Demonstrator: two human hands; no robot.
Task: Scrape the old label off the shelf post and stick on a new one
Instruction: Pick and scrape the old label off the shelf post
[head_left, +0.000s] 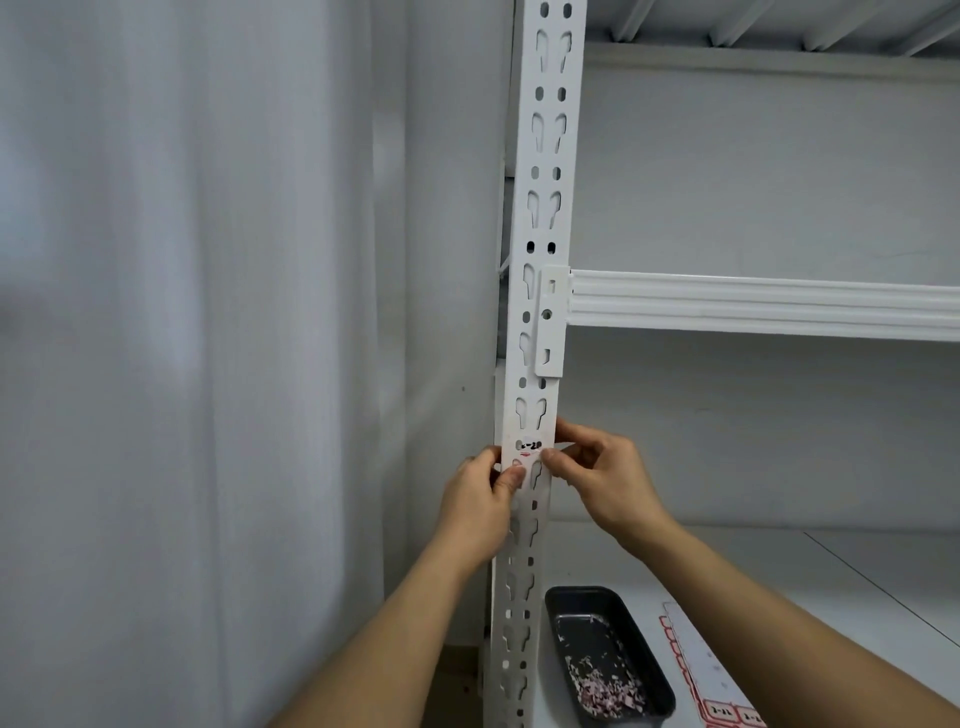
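Low on the shelf post (540, 260), both the left hand (480, 499) and right hand (602, 478) pinch the new label (531, 446) against it, and uneven pressing could leave it crooked over the slots.

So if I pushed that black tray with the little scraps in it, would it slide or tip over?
The black tray would probably slide: it is low and long and sits flat on the shelf. It likely feels light, holding only paper scraps. A quick shove could scatter them, since they lie loose.
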